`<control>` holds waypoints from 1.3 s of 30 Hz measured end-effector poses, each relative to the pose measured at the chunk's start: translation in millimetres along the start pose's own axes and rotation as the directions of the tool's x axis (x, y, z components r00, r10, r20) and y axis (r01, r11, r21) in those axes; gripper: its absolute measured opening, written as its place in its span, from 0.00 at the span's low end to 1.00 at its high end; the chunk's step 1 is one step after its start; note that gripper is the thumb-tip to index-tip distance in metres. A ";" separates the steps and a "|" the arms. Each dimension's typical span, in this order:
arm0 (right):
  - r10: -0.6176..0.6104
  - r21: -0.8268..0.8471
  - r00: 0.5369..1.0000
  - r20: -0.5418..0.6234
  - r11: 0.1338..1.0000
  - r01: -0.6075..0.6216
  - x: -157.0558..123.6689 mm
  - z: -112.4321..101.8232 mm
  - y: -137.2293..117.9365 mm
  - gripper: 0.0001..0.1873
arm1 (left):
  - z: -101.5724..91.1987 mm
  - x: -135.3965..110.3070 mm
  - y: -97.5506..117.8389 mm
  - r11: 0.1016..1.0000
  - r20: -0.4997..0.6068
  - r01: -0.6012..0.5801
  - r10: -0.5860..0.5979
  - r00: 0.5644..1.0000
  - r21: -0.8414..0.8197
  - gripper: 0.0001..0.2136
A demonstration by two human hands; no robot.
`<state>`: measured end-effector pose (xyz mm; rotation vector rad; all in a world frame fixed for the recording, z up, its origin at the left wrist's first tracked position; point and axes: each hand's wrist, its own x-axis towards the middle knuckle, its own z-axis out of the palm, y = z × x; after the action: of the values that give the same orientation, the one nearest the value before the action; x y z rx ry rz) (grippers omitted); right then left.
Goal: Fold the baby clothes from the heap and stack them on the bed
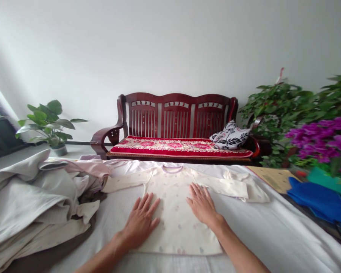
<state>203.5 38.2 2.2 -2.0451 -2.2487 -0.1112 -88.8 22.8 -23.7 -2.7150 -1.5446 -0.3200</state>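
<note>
A small cream long-sleeved shirt (173,189) with a lilac neckline lies flat, front down the middle of a white cloth-covered surface (272,235), its sleeves spread out to both sides. My left hand (140,222) rests flat on the shirt's left half, fingers stretched and slightly spread. On the shirt's right half lies my right hand (201,204), also flat with fingers extended. Neither hand holds anything.
A heap of grey, beige and pink laundry (36,201) is piled at the left. Blue fabric (318,201) and a tan sheet (275,178) lie at the right. Behind stand a dark red wooden bench (176,125) with a patterned cushion (230,138), potted plants (49,123) and purple flowers (326,140).
</note>
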 end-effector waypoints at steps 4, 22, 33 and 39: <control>0.015 0.043 1.000 0.021 0.999 -0.016 -3.2 -6.8 -30.6 0.32 | -3.1 -17.6 2.3 0.997 -0.001 -0.074 0.074 0.997 -0.006 0.29; 0.013 0.111 0.998 -0.058 0.994 -0.007 -6.8 -3.7 -21.6 0.25 | -36.5 -8.9 -80.0 0.951 -0.110 0.283 -0.297 0.949 -0.127 0.21; -0.046 0.119 0.969 -0.244 0.990 0.077 0.5 28.4 -20.5 0.23 | -80.4 64.6 -145.2 0.814 -0.104 0.369 -0.362 0.926 0.448 0.16; -0.054 0.134 0.956 -0.289 0.986 0.096 0.3 31.6 -19.9 0.22 | -80.8 73.8 -154.2 0.784 -0.054 0.405 -0.432 0.900 0.470 0.10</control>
<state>182.9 40.4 -28.9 -1.7446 -2.0903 -0.2240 -197.6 156.9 53.2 -2.0131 -1.9301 0.1345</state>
